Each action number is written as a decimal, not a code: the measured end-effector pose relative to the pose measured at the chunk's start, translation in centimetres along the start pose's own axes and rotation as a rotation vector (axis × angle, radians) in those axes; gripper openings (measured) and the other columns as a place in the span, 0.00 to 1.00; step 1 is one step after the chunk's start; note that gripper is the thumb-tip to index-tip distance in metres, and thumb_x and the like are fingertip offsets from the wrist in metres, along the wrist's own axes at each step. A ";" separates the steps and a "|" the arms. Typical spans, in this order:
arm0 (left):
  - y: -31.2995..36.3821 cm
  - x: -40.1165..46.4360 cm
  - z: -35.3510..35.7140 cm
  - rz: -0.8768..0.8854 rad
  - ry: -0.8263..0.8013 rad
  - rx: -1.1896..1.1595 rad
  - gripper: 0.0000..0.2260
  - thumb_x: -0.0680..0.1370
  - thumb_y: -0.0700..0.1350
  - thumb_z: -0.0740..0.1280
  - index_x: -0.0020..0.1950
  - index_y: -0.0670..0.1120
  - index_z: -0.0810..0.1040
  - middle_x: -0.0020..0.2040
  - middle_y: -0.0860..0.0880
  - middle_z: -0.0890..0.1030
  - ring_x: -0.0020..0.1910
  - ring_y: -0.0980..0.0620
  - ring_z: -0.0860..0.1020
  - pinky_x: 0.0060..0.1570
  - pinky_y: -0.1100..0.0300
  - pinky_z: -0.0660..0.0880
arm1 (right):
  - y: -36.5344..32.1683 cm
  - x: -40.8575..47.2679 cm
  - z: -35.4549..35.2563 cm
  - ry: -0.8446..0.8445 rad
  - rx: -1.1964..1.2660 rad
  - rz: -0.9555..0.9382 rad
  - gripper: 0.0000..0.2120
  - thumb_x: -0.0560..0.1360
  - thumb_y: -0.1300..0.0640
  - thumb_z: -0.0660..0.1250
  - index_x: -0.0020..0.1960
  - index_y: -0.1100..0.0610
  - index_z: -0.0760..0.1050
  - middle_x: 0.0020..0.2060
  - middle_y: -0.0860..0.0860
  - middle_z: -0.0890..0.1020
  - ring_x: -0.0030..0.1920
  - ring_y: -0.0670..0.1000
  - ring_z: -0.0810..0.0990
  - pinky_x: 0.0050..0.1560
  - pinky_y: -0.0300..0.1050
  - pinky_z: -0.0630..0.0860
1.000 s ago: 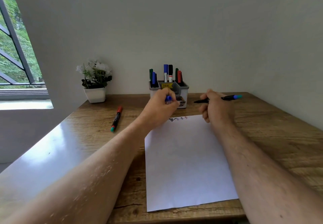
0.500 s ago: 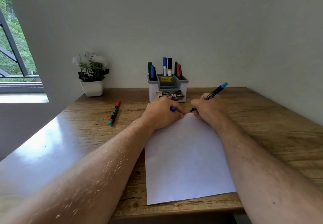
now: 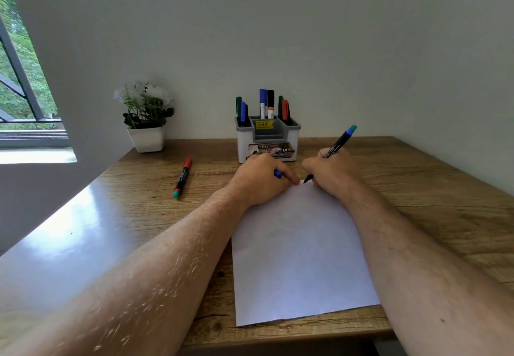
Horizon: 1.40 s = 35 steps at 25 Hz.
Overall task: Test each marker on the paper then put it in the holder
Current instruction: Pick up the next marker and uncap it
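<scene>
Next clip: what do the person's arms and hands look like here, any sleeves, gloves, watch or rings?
Both forearms are bare all the way to the frame edge, with visible hair and no sleeve in view. The left hand and right hand wear no gloves, and no watch, bracelet or wristband shows at either wrist. No ring is visible, though most fingers are tucked from view.

Single head-worn wide view, forward and down, close over table (image 3: 417, 188)

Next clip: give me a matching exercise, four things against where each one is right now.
Things:
1. black marker with teal end
2. small blue cap
3. black marker with red cap
4. white potted plant

Places:
A. lying loose on the wooden table
B. in the right hand, tip at the paper's far edge
C. back left corner by the wall
D. in the left hand

Pairs: 1-B, 2-D, 3-A, 4-C
</scene>
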<state>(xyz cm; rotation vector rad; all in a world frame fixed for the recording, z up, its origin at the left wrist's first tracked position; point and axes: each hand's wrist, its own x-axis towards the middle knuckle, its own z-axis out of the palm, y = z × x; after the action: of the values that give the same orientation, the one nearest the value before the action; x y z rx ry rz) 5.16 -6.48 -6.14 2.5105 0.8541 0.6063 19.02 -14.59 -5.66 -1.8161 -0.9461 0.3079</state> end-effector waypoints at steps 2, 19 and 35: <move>0.0 0.0 0.0 -0.003 0.000 -0.006 0.09 0.77 0.46 0.69 0.49 0.60 0.85 0.52 0.59 0.84 0.53 0.57 0.77 0.61 0.54 0.75 | 0.0 0.0 0.0 -0.003 -0.006 -0.004 0.09 0.68 0.56 0.70 0.34 0.56 0.71 0.31 0.53 0.77 0.32 0.50 0.75 0.32 0.42 0.68; -0.1 0.0 0.1 -0.009 0.018 -0.015 0.09 0.76 0.47 0.68 0.49 0.61 0.86 0.49 0.62 0.83 0.50 0.59 0.77 0.58 0.55 0.76 | 0.0 -0.3 0.2 0.038 -0.037 -0.039 0.11 0.68 0.59 0.70 0.31 0.55 0.69 0.27 0.51 0.74 0.30 0.49 0.72 0.30 0.41 0.67; 0.0 -0.5 -2.0 -0.326 0.186 -0.856 0.08 0.78 0.46 0.65 0.53 0.48 0.83 0.49 0.46 0.80 0.42 0.51 0.77 0.43 0.60 0.74 | -0.5 -0.4 0.2 -0.015 0.294 -0.091 0.07 0.73 0.61 0.69 0.39 0.53 0.73 0.29 0.50 0.73 0.28 0.48 0.70 0.27 0.40 0.64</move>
<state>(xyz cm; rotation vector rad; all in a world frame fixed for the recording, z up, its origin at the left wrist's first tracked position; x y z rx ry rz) 3.75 -6.34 -4.63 1.5323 0.8107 0.8686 18.45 -14.65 -5.35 -1.5004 -0.9384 0.3828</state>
